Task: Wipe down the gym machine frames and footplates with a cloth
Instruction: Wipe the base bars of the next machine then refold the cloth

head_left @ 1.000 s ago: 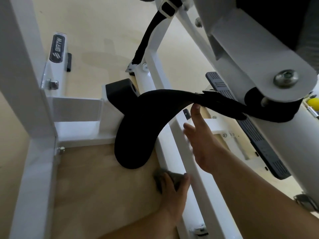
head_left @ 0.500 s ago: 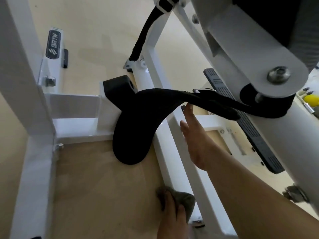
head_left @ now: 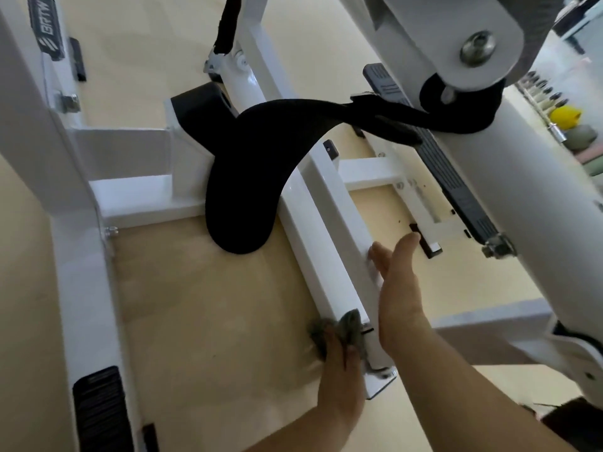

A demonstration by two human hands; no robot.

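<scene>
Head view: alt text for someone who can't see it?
The left hand holds a grey cloth against the near end of a white rail; the right hand is open beside it. A black strap arches above.

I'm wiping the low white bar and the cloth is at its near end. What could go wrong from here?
1. The cloth, gripped by the left hand, sits right by the bolted bracket at the bar's end. It could snag there, or knuckles could scrape.
2. The black strap drapes over the bar further up, so the stretch beneath it may get skipped unless the open right hand lifts it.
</scene>
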